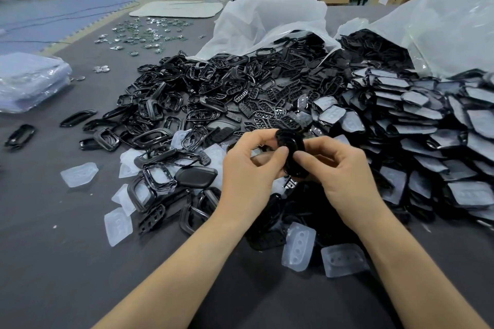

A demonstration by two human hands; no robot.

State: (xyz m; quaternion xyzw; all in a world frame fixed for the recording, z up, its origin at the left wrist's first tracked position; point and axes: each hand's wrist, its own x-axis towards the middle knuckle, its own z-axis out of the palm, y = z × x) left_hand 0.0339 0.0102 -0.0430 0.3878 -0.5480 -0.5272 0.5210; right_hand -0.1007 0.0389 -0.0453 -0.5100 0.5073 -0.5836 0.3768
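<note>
both hands [294, 168] grip blk shell [291, 153], bags [267, 19] spilling parts [213, 83]

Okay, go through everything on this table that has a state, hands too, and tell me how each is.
black part, held above the table between both hands.
left hand, pinching the black part.
right hand, pinching the black part.
left bag, open, black pieces spilling out.
right bag, open, black pieces spilling out.
black frames, loose heap.
clear pads, lying loose.
</note>
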